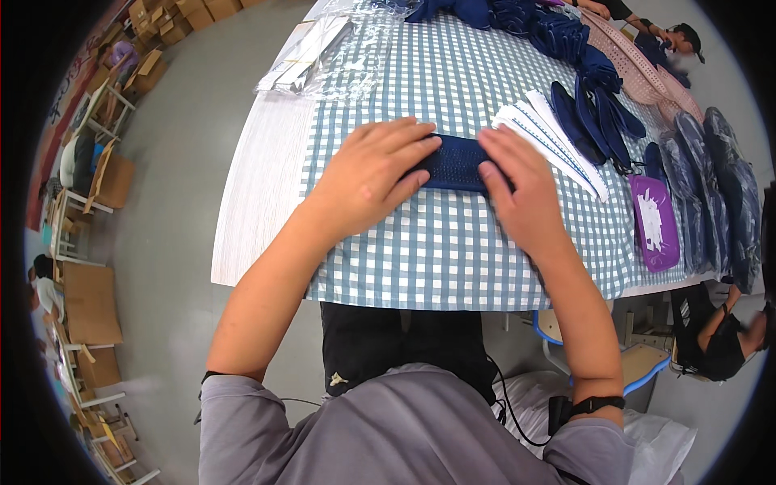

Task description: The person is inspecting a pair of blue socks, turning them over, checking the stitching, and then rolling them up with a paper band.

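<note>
A navy blue perforated band (457, 164) lies flat across the checked tablecloth in front of me. My left hand (373, 171) covers its left end, fingers along the far edge and thumb at the near edge. On the right end rests my right hand (521, 186), its thumb and fingers closed around that end. Both ends of the band are hidden beneath my hands. Just beyond my right hand is a fan of white strips (551, 145) with blue markings. Several loose navy bands (594, 125) lie past those strips.
To the right sit a purple tray (655, 226) with a white patch and several plastic-wrapped navy packs (727, 194). Clear plastic bags (356, 61) and white paper pieces (303, 56) lie far left. Navy items (558, 40) and pink perforated fabric (634, 61) lie at the back, near a co-worker.
</note>
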`<state>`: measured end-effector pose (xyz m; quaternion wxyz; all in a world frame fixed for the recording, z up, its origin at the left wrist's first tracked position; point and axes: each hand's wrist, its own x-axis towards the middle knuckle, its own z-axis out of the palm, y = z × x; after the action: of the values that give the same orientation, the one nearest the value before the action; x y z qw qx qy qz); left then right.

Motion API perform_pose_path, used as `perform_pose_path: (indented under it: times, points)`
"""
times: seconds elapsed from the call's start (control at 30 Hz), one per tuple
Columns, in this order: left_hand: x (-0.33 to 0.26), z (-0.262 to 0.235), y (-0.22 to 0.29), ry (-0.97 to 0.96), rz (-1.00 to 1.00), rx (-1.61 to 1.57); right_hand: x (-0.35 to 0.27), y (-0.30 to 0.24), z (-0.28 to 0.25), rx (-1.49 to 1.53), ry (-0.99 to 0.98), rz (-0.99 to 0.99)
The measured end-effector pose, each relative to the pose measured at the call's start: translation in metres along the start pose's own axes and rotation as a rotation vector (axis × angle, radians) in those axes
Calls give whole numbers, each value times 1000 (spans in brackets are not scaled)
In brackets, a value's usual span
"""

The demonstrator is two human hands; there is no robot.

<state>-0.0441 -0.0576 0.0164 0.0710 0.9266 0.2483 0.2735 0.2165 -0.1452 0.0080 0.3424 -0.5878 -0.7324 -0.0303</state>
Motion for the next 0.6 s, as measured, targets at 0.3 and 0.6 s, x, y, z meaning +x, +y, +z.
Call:
perform_pose_path:
  times: [0.3,0.6]
  points:
    - [-6,9,-10,-267,-109,179,-4,7,-3,-238,-442,-46]
    - [-2,3,-15,-264,-165,59,-1,10,0,-88,-431,69]
